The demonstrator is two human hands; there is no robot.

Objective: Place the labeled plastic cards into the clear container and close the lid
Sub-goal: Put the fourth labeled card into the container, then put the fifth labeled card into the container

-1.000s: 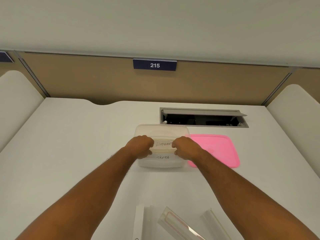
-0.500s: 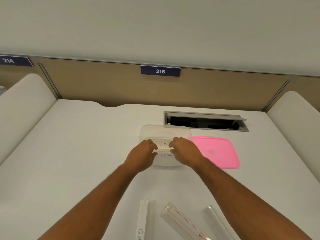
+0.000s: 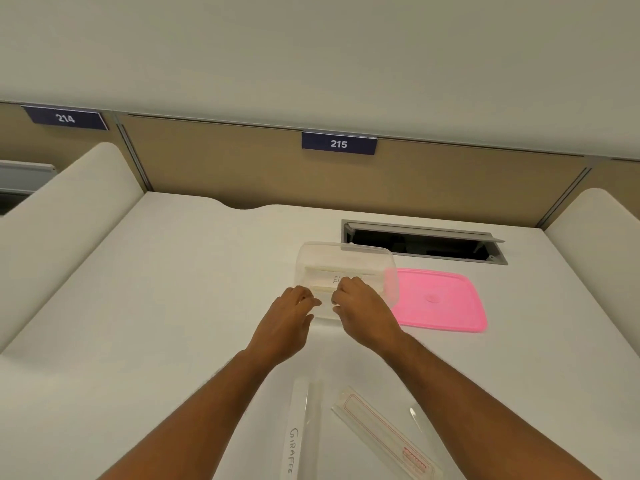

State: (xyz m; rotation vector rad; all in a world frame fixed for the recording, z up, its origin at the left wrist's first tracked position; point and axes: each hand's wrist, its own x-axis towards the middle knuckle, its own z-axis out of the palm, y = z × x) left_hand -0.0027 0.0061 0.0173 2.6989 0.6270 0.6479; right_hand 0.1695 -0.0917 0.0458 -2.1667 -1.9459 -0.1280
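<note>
The clear container stands open on the white desk. White labeled cards with handwriting lie flat inside it. Both hands reach over its near rim, close together. My left hand has bent fingers at the near left part of the container. My right hand covers the near middle, its fingertips on a card. Neither hand lifts anything. The pink lid lies flat to the right, touching the container. Near me lie a white "GIRAFFE" card and a clear red-bordered card.
A third clear strip lies by my right forearm. Behind the container is an open cable hatch in the desk. A tan partition with the sign 215 closes the back. White side dividers flank the desk.
Both hands let go of the ends of the ELEPHANT card, which now lies in the container. They drew closer together and back toward the near rim. The view tilted, showing more of the near cards.
</note>
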